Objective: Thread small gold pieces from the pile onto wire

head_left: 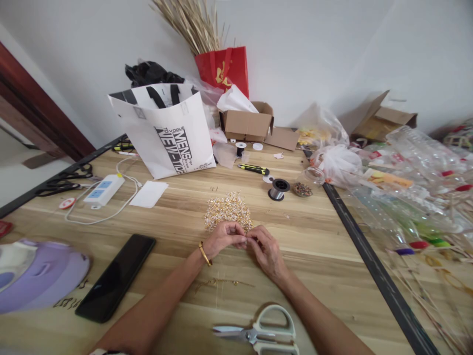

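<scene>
Fingertips nearly meeting, my left hand (226, 237) and my right hand (266, 249) are both pinched closed over the table, just in front of a heap of small gold and white beads (228, 209). Whatever lies between the fingertips is too small to make out. A gold bracelet (205, 254) circles my left wrist. Below the hands a thin gold chain (225, 282) lies on the wood. White-handled scissors (264, 331) rest near the front edge between my forearms, blades pointing left.
A black phone (116, 278) and a purple visor-like object (44, 276) lie left. Behind stand a wire spool (279, 189), a yellow-black cutter (253, 169), a white bag (166, 133) and a cardboard box (247, 124). Plastic bottles (402, 207) crowd the right, beyond a dark table edge (365, 251).
</scene>
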The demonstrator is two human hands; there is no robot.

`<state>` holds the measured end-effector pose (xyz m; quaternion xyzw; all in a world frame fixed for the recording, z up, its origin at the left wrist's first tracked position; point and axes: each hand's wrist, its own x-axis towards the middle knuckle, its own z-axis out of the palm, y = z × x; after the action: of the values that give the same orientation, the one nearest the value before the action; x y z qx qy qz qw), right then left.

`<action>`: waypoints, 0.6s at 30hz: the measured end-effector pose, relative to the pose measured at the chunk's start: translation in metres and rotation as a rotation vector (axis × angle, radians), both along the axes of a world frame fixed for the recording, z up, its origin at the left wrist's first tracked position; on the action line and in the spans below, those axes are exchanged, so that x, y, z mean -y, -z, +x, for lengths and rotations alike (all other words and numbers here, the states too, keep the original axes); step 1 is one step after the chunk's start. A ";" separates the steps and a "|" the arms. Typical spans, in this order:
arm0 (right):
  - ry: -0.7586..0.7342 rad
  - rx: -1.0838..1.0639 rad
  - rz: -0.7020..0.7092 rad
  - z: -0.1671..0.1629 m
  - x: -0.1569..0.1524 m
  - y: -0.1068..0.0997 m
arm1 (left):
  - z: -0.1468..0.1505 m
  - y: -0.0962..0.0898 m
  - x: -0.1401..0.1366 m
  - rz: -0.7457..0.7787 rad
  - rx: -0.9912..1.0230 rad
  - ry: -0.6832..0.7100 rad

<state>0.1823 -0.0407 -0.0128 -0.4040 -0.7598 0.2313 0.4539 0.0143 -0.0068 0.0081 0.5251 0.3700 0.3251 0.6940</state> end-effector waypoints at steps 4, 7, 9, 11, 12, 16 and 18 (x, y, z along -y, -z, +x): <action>-0.005 0.003 -0.001 0.000 0.000 0.000 | -0.001 0.000 0.000 -0.005 -0.010 -0.006; -0.010 0.001 0.006 0.000 0.001 -0.001 | -0.001 0.000 0.000 -0.026 -0.012 0.005; -0.011 -0.001 0.004 0.000 0.001 -0.001 | -0.001 0.001 0.001 -0.045 -0.007 0.014; -0.008 -0.001 -0.002 -0.001 0.001 -0.002 | -0.001 0.003 0.001 -0.060 0.012 0.018; -0.007 -0.002 -0.004 -0.001 0.001 -0.002 | -0.001 0.004 0.001 -0.067 0.027 0.017; -0.005 -0.012 -0.006 -0.001 0.001 -0.002 | -0.001 0.007 0.001 -0.082 0.063 0.016; -0.001 -0.016 -0.010 -0.001 0.001 -0.002 | -0.001 0.007 0.001 -0.077 0.062 0.010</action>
<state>0.1810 -0.0421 -0.0105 -0.4040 -0.7552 0.2383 0.4579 0.0137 -0.0076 0.0012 0.4896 0.3581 0.3233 0.7263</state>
